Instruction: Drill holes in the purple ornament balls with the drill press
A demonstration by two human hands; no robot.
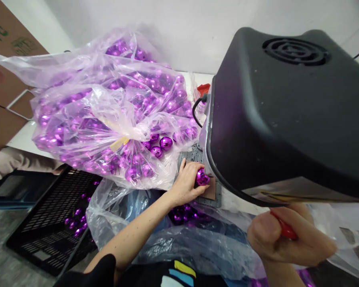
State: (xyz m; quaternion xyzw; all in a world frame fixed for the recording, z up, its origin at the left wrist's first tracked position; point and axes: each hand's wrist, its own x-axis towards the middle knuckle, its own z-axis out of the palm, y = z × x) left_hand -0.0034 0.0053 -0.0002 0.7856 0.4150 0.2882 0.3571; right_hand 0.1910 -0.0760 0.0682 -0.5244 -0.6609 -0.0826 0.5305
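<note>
My left hand (188,181) grips a shiny purple faceted ball (202,177) against the base of a black machine (281,107), over a grey plate (218,195). The machine's head hides what is above the ball. At the lower right, my right hand (290,237) is wrapped round a red handle (283,227) below the machine's housing. More purple balls lie in an open plastic bag across my lap, just under the left forearm.
A big clear bag (116,107) of purple balls covers the table's left side, with a few loose balls (166,143) by its tied neck. A black crate (38,227) with several balls stands on the floor at left. A cardboard box (8,79) is behind it.
</note>
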